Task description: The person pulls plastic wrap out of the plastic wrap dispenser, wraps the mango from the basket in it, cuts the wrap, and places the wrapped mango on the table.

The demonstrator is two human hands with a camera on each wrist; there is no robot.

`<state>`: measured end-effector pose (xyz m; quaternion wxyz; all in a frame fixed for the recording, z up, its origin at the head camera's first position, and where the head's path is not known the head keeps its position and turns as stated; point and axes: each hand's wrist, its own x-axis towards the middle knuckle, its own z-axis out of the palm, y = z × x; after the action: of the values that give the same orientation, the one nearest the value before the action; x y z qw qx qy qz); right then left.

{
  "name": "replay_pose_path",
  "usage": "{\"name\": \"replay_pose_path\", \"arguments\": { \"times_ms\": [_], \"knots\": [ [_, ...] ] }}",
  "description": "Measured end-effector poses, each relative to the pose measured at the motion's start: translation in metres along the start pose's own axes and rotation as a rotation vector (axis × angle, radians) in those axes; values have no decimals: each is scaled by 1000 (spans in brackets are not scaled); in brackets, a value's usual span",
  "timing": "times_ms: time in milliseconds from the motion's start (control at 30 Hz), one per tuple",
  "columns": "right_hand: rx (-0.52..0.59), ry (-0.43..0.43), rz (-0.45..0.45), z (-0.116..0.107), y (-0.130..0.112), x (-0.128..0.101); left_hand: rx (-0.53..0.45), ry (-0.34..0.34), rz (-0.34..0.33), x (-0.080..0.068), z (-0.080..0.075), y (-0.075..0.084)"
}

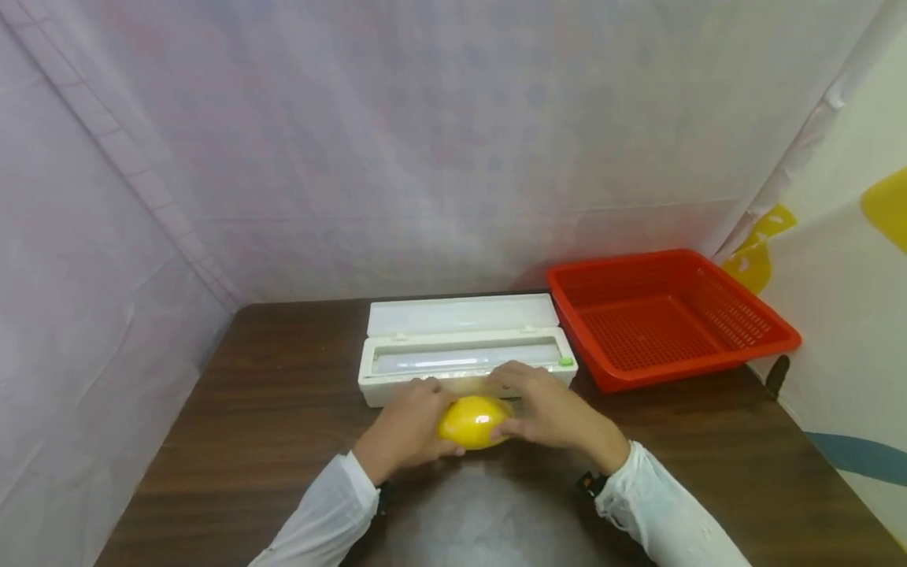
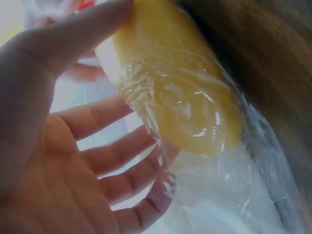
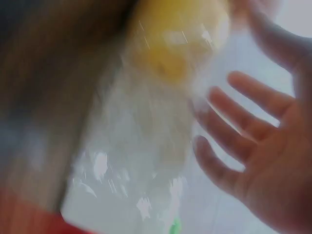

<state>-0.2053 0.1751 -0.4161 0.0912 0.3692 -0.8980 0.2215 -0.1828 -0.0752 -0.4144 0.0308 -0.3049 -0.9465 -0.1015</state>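
Observation:
A yellow lemon-shaped fruit (image 1: 473,421) lies on the brown table (image 1: 248,394), wrapped in clear cling film. My left hand (image 1: 407,429) cups its left side and my right hand (image 1: 546,413) cups its right side. In the left wrist view my left hand (image 2: 117,63) has its thumb resting on top of the fruit (image 2: 180,92), and its loosely spread fingers touch the crinkled film (image 2: 229,195). The right wrist view is blurred: my right hand (image 3: 248,44) has its fingers spread beside the fruit (image 3: 175,44) and the film (image 3: 136,146).
A white cling-film dispenser box (image 1: 460,346) stands with its lid raised just behind my hands, a green tab at its right end. A red plastic basket (image 1: 772,335) sits at the back right of the table. Pale sheets hang on all sides.

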Motion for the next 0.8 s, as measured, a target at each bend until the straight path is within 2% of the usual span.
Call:
{"name": "replay_pose_path", "arguments": {
  "times_ms": [100,200,267,400,533,633,800],
  "knots": [
    [-38,125,100,-17,15,-4,-4,-19,-30,1,-1,0],
    [-87,185,196,-31,33,-10,-7,-24,-42,1,-1,1],
    [-98,179,241,-38,41,-14,-5,-14,-36,0,-1,1],
    [-98,145,270,-41,48,-14,-16,0,-21,-2,-2,0],
    [-117,109,262,-36,48,-10,-30,-10,-9,-3,-4,1],
    [-123,120,268,-31,49,-10,-37,-29,-8,-3,-7,1],
    [-72,114,321,-23,50,-11,-65,-46,-29,-3,-10,2]
  ]
}}
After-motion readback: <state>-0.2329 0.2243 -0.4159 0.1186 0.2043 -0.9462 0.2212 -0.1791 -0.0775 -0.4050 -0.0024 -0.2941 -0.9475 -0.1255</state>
